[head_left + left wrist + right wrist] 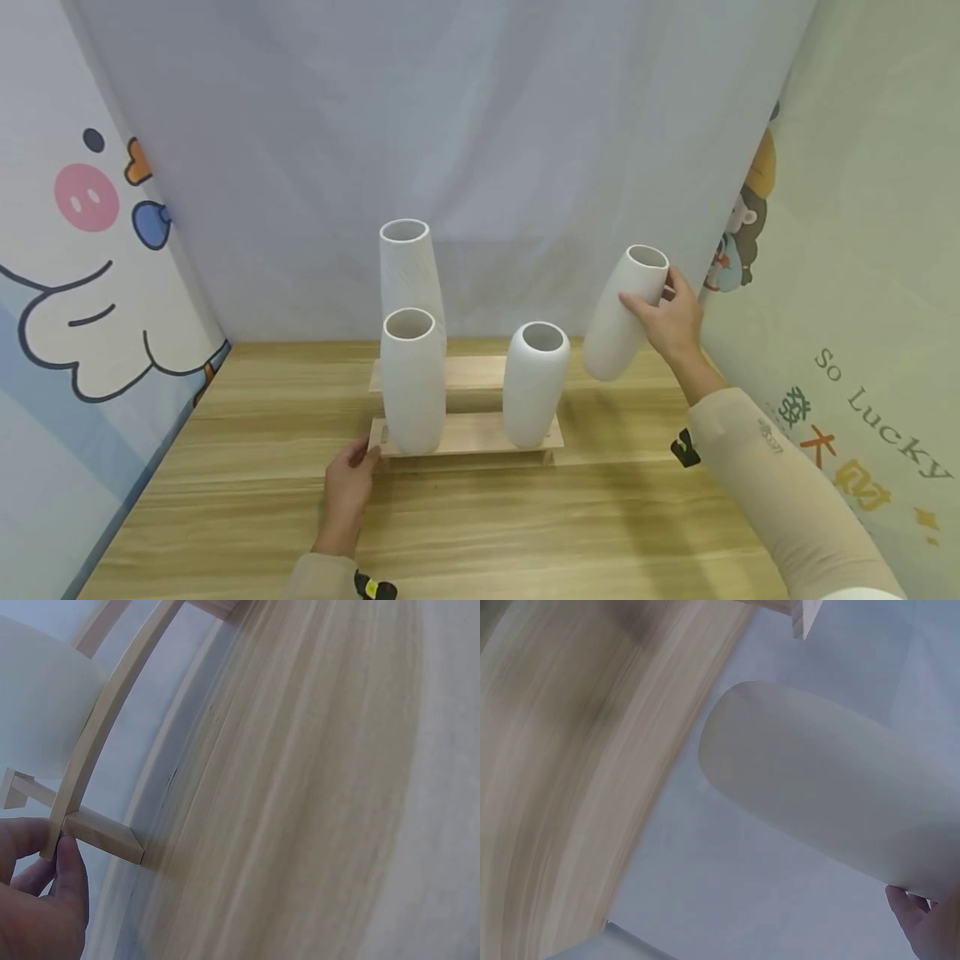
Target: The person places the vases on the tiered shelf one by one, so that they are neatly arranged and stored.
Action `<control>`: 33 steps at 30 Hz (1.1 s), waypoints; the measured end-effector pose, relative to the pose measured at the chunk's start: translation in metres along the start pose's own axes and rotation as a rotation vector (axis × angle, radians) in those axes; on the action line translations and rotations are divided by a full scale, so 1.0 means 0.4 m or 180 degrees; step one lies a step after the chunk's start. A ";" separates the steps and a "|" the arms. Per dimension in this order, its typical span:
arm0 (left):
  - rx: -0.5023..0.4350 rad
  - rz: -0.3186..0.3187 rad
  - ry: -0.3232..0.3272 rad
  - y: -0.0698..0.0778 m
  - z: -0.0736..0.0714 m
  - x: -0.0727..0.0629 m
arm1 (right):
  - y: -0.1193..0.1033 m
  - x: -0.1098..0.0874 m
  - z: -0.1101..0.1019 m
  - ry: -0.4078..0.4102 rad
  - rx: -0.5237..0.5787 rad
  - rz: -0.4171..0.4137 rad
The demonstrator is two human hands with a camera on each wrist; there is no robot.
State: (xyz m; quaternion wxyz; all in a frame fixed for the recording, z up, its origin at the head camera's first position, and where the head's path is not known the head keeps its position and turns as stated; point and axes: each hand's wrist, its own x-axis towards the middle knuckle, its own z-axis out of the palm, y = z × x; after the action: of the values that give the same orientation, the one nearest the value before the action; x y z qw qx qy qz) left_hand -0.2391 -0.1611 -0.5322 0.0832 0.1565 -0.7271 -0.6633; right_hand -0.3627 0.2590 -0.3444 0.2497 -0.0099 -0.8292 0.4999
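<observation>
My right hand point(675, 321) grips a white vase point(613, 325) near its rim, thumb on the near side. The vase hangs tilted in the air, right of the stand, its mouth leaning right; in the right wrist view its rounded base point(742, 742) is off the table. With thumb and fingers, my left hand point(348, 492) pinches the front left corner of the two-tier wooden stand point(472, 433). On the lower tier stand a white vase point(414, 387) at left and a rounder white vase point(534, 392) at right. A tall white vase point(408, 271) rises behind, at the upper tier's left end.
The stand's upper tier point(476, 372) shows bare wood between the vases. Beneath is a wood-grain table point(465, 533). A pale cloth backdrop point(480, 167) hangs along the back edge, with printed panels at left point(112, 300) and right point(847, 275).
</observation>
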 end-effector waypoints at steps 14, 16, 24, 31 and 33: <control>-0.0016 0.0136 0.0084 -0.008 0.003 0.001 | -0.078 -0.009 0.040 -0.0154 0.0149 0.0024; -0.0019 0.0082 0.0048 -0.009 0.003 0.003 | -0.087 -0.009 0.049 -0.0173 0.0176 -0.0019; 0.0028 -0.0001 -0.0019 -0.005 -0.003 0.002 | -0.125 -0.010 0.080 -0.0258 0.0229 -0.0236; 0.0042 0.0008 0.0004 -0.008 0.000 0.004 | -0.159 -0.015 0.108 -0.0333 0.0303 -0.0301; 0.0051 0.0014 0.0007 -0.007 0.000 0.003 | -0.165 -0.016 0.116 -0.0356 0.0308 -0.0323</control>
State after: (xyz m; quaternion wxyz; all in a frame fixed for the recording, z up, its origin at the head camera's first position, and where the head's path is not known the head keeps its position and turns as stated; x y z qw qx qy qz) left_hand -0.2397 -0.1618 -0.5351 0.0843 0.1564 -0.7326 -0.6571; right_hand -0.3612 0.1861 -0.3095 0.2282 0.0721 -0.8162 0.5259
